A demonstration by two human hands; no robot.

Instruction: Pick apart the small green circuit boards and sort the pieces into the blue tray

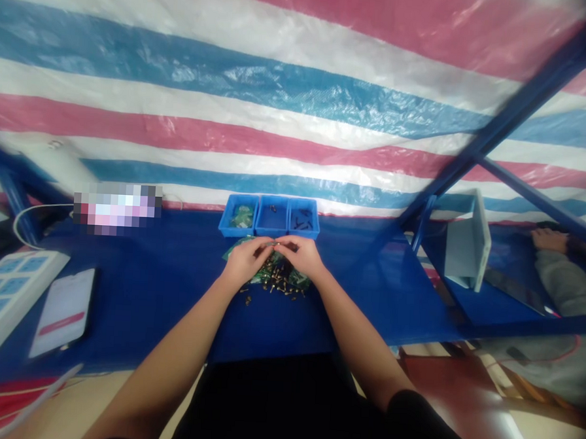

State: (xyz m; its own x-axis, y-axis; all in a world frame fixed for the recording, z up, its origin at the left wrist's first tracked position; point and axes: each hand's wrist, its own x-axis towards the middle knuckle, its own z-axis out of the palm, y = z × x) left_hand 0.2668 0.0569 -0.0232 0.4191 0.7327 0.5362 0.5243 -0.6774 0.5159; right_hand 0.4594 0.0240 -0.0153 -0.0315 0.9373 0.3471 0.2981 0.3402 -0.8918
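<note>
My left hand (246,259) and my right hand (302,253) meet fingertip to fingertip over the blue table. Both are closed in a pinch around one tiny part between them, too small to name. Beneath them lies a heap of small brass-coloured fittings (280,284), partly on green plastic film (297,279). Several fittings have strayed toward the table's front. Just beyond my hands stand three blue bins in a row: the left bin (229,230) holds greenish-white pieces, the middle bin (271,231) a few small parts, the right bin (313,234) dark slim parts.
To the left, a phone (65,312) lies beside a white power strip (19,284). A blurred-out bright object (117,209) stands behind them. Blue frame bars (453,156) rise at right, with a grey panel (478,242) and another person's sleeved arm (565,276) beyond. Striped sheeting (279,101) hangs behind.
</note>
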